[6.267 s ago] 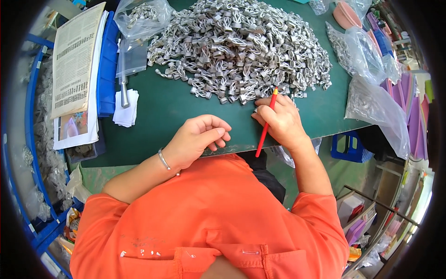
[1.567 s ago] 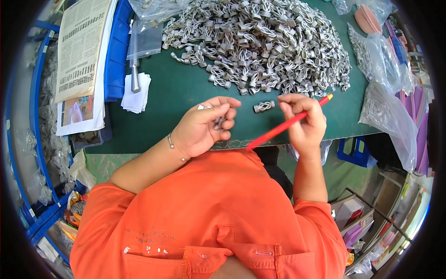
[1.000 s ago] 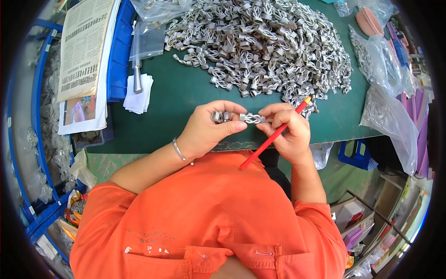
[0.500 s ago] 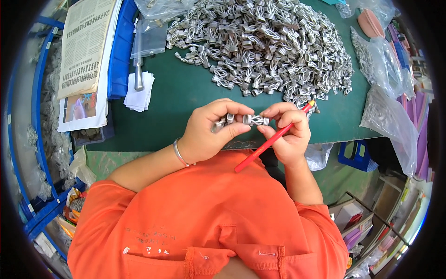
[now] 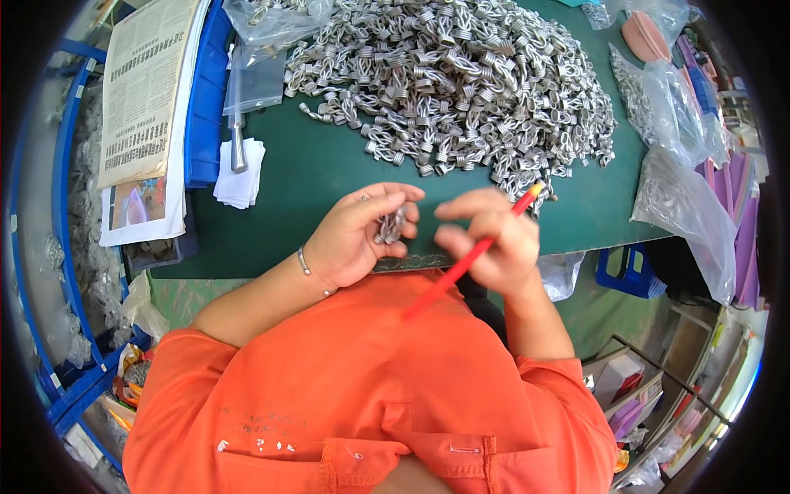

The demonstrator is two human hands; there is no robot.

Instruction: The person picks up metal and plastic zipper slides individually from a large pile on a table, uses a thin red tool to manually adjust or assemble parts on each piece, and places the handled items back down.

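Note:
A few small silver-grey metal fittings, each a twisted loop with a coiled end (image 5: 390,226), rest in the curled fingers of my left hand (image 5: 346,239), by the near table edge. The palm is turned partly up, and the fingers hide some of the pieces. Just to its right, my right hand (image 5: 500,247) keeps a red pencil (image 5: 459,270) with a yellow tip slanted across its fingers. Its thumb and forefinger are blurred and apart, with no fitting visible between them. Beyond both hands lies a large heap of the same metal fittings (image 5: 469,90).
The green table (image 5: 304,165) carries newspapers (image 5: 140,90), a blue bin (image 5: 206,99), white paper slips (image 5: 240,177) and a metal-handled tool (image 5: 238,148) at left. Clear bags of fittings (image 5: 679,206) lie at right, near a pink case (image 5: 646,37). A blue rack (image 5: 62,189) stands far left.
The fitting held between both hands' fingertips is no longer there. My left fingers have curled in around the pieces. My right hand has drawn slightly apart, still with the pencil.

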